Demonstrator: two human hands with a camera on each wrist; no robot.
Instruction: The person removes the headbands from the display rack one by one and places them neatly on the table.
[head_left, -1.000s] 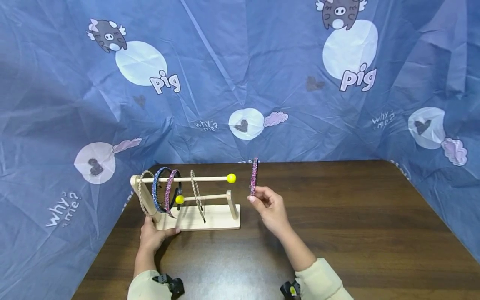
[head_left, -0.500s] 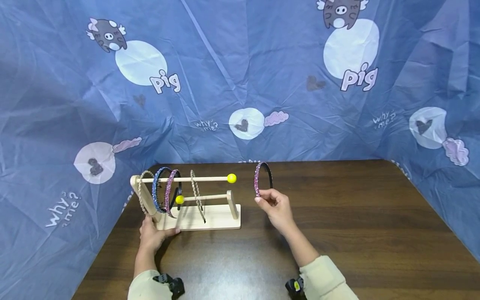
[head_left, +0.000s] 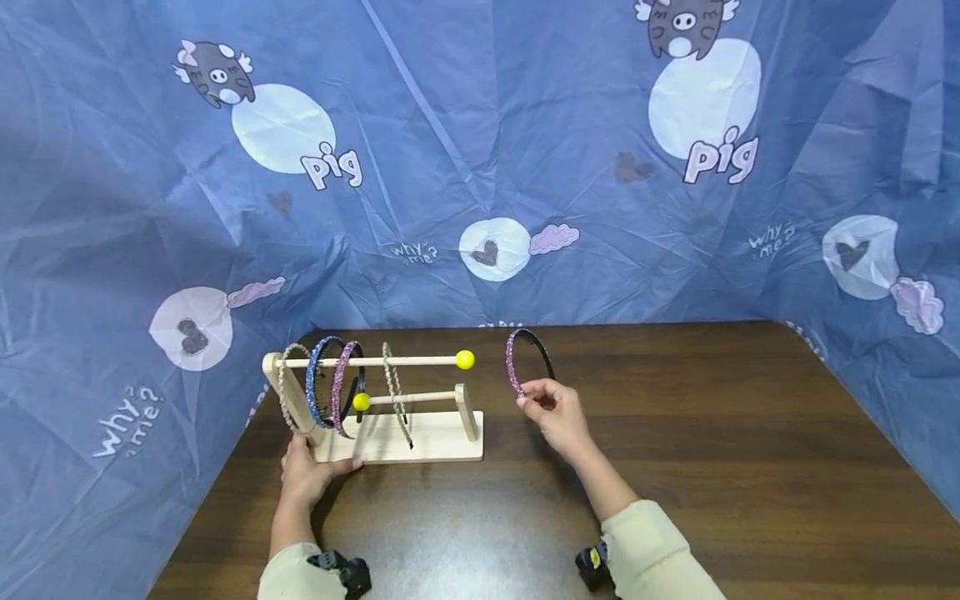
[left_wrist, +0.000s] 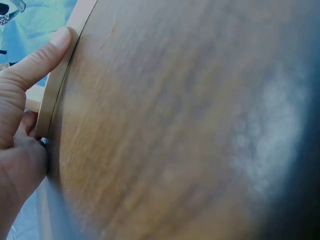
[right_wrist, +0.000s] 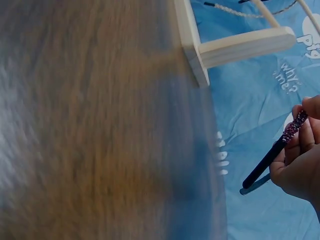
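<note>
In the head view my right hand [head_left: 561, 417] pinches a pink glittery headband [head_left: 511, 362] by one side, held up with its arch on top. It is apart from the wooden headband stand [head_left: 442, 437], to the right of its yellow-tipped upper rod [head_left: 420, 361]. My left hand [head_left: 306, 479] grips the stand's base at the left end, thumb [left_wrist: 42, 62] along the front edge. On the upper rod hang a beige braided headband [head_left: 282, 387], a blue glittery one [head_left: 311, 387] and another pink glittery one [head_left: 337, 392]. A second beige braided headband [head_left: 393, 379] hangs farther right, by the lower rod.
The stand's lower rod [head_left: 420, 397] points left, ending in a yellow ball [head_left: 362, 402], from a short post [head_left: 466, 412]. The brown wooden table [head_left: 712, 433] spreads to the right. A blue printed cloth [head_left: 420, 167] rises behind the table.
My right hand has moved slightly right, away from the stand, and the pink headband has turned from edge-on to showing its arch. My left hand stays at the base.
</note>
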